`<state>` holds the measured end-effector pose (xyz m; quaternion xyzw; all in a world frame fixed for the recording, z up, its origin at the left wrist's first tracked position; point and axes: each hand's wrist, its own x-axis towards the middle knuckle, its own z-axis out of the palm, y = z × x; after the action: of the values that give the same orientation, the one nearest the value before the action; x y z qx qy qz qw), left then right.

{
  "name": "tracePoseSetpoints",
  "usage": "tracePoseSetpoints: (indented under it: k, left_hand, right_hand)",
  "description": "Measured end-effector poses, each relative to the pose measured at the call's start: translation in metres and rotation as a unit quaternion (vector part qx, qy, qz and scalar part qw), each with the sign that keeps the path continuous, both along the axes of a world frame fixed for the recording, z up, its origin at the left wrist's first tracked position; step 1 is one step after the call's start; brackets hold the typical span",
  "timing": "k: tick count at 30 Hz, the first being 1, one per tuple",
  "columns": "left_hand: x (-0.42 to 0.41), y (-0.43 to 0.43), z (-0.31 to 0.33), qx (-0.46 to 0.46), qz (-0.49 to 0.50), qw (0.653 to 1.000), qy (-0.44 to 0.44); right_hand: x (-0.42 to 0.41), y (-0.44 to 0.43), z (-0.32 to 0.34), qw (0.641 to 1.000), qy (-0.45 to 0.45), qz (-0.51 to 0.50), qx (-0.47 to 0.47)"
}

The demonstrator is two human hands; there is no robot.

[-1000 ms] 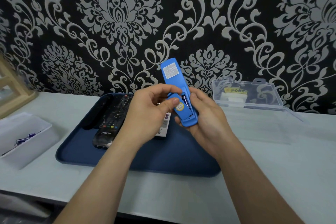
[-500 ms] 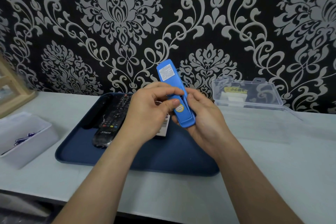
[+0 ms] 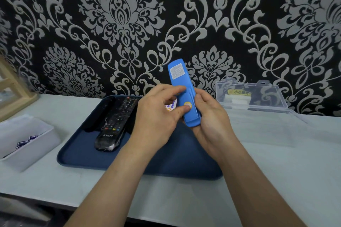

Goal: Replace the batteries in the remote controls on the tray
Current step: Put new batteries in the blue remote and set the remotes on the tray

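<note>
Your right hand point(image 3: 212, 121) cradles the slim blue plastic remote point(image 3: 180, 86), back up, above the dark blue tray point(image 3: 83, 155). Your left hand point(image 3: 156, 116) pinches it, thumb on its battery cover point(image 3: 191, 114), which looks seated. So 1 seems nearly done; the black plastic-wrapped remote point(image 3: 114, 125) marked "TNTF" and others lie waiting on the tray.

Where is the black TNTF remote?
In the head view, the black TNTF remote lies in the left part of the blue tray, left of the left hand.

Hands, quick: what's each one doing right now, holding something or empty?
Left hand: pinches the blue remote, thumb pressed on its back.
Right hand: grips the same blue remote from underneath.
</note>
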<state>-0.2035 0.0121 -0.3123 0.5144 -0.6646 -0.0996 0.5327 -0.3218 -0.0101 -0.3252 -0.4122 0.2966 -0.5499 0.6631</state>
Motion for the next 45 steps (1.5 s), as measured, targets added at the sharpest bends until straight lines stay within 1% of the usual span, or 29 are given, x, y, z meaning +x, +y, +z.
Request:
tracePoseSetpoints:
  k: [5, 8, 10, 11, 12, 13, 14, 16, 17, 18, 19, 20, 21, 22, 23, 24, 25, 26, 27, 28, 30, 31, 32, 34, 36, 38, 40, 42, 45]
  left_hand:
    - [-0.003, -0.003, -0.008, -0.021, 0.032, 0.998, -0.043]
    - [-0.003, -0.005, -0.014, -0.044, 0.054, 0.992, -0.110]
    - [-0.002, -0.007, -0.019, -0.036, 0.051, 0.991, -0.121]
    - [-0.002, -0.006, -0.018, -0.014, 0.032, 0.994, -0.101]
    - [-0.004, -0.005, -0.018, 0.018, -0.005, 0.998, -0.056]
    - [-0.006, -0.003, -0.016, 0.056, -0.045, 0.997, 0.015]
    - [-0.009, -0.002, -0.014, 0.091, -0.077, 0.987, 0.105]
    - [-0.013, -0.001, -0.009, 0.149, -0.091, 0.945, 0.276]
    - [-0.012, -0.002, -0.007, 0.170, -0.092, 0.928, 0.317]
    - [-0.013, -0.003, -0.007, 0.193, -0.097, 0.920, 0.326]
    - [-0.014, -0.003, -0.008, 0.217, -0.102, 0.917, 0.319]
    - [-0.014, -0.003, -0.011, 0.236, -0.105, 0.913, 0.317]
    - [-0.015, -0.004, -0.011, 0.250, -0.103, 0.908, 0.320]
    - [-0.015, -0.005, -0.013, 0.256, -0.097, 0.906, 0.322]
    - [-0.014, -0.005, -0.014, 0.251, -0.082, 0.913, 0.310]
    - [-0.013, -0.005, -0.016, 0.236, -0.052, 0.932, 0.271]
    - [-0.011, -0.006, -0.017, 0.213, -0.009, 0.957, 0.198]
    - [-0.008, -0.007, -0.018, 0.187, 0.035, 0.976, 0.106]
    - [-0.008, -0.006, -0.019, 0.169, 0.069, 0.983, 0.012]
    - [-0.007, -0.005, -0.020, 0.161, 0.095, 0.980, -0.065]
    - [-0.008, -0.002, -0.021, 0.156, 0.122, 0.967, -0.162]
    - [-0.008, -0.002, -0.022, 0.151, 0.127, 0.960, -0.200]
    - [-0.009, -0.003, -0.024, 0.144, 0.121, 0.954, -0.232]
    - [-0.013, -0.002, -0.030, 0.144, 0.082, 0.951, -0.262]
    - [-0.016, -0.002, -0.036, 0.175, 0.038, 0.949, -0.260]
    - [-0.015, -0.002, -0.038, 0.193, 0.017, 0.947, -0.257]
    - [-0.012, -0.002, -0.036, 0.208, 0.013, 0.941, -0.265]
    - [-0.010, -0.002, -0.035, 0.210, 0.015, 0.930, -0.300]
    - [-0.009, -0.003, -0.036, 0.201, 0.011, 0.918, -0.341]
  right_hand:
    - [-0.002, 0.002, 0.001, 1.000, -0.006, -0.008, -0.008]
    - [0.000, 0.002, 0.000, 1.000, -0.003, -0.014, 0.000]
    - [0.001, 0.001, -0.002, 1.000, -0.008, -0.021, 0.009]
    - [0.001, 0.001, -0.002, 0.999, -0.026, -0.020, 0.015]
    - [0.001, 0.000, -0.001, 0.998, -0.049, -0.016, 0.021]
    - [0.001, 0.000, 0.001, 0.997, -0.067, -0.008, 0.024]
    - [0.001, 0.000, 0.002, 0.996, -0.081, -0.002, 0.027]
    - [0.002, 0.001, 0.003, 0.995, -0.096, 0.008, 0.032]
    - [0.003, 0.000, 0.002, 0.995, -0.094, 0.011, 0.032]
    - [0.002, 0.000, 0.000, 0.996, -0.085, 0.012, 0.029]
    - [0.004, -0.001, -0.001, 0.998, -0.060, 0.006, 0.020]
    - [0.004, -0.001, -0.002, 1.000, -0.005, -0.010, 0.000]
    - [0.003, -0.003, -0.005, 0.996, 0.082, -0.032, -0.028]
    - [0.003, -0.004, -0.007, 0.980, 0.183, -0.050, -0.055]
    - [0.002, -0.004, -0.009, 0.953, 0.285, -0.060, -0.082]
    - [0.001, -0.004, -0.011, 0.917, 0.378, -0.066, -0.111]
    - [0.002, -0.004, -0.014, 0.879, 0.450, -0.073, -0.142]
    - [0.002, -0.004, -0.015, 0.855, 0.486, -0.083, -0.159]
    - [0.001, -0.003, -0.016, 0.851, 0.490, -0.102, -0.159]
    - [0.001, -0.004, -0.015, 0.867, 0.462, -0.118, -0.142]
    - [0.000, -0.007, -0.015, 0.919, 0.378, -0.102, -0.059]
    - [0.001, -0.008, -0.016, 0.935, 0.345, -0.079, -0.019]
    - [0.001, -0.009, -0.018, 0.939, 0.338, -0.065, 0.002]
    - [0.000, -0.010, -0.022, 0.934, 0.351, -0.064, 0.013]
    - [-0.003, -0.012, -0.025, 0.930, 0.361, -0.067, 0.021]
    - [-0.005, -0.014, -0.027, 0.919, 0.388, -0.072, 0.023]
    - [-0.004, -0.015, -0.031, 0.900, 0.425, -0.091, 0.014]
    - [-0.002, -0.017, -0.035, 0.884, 0.455, -0.105, 0.005]
    - [0.000, -0.017, -0.037, 0.840, 0.525, -0.135, -0.017]
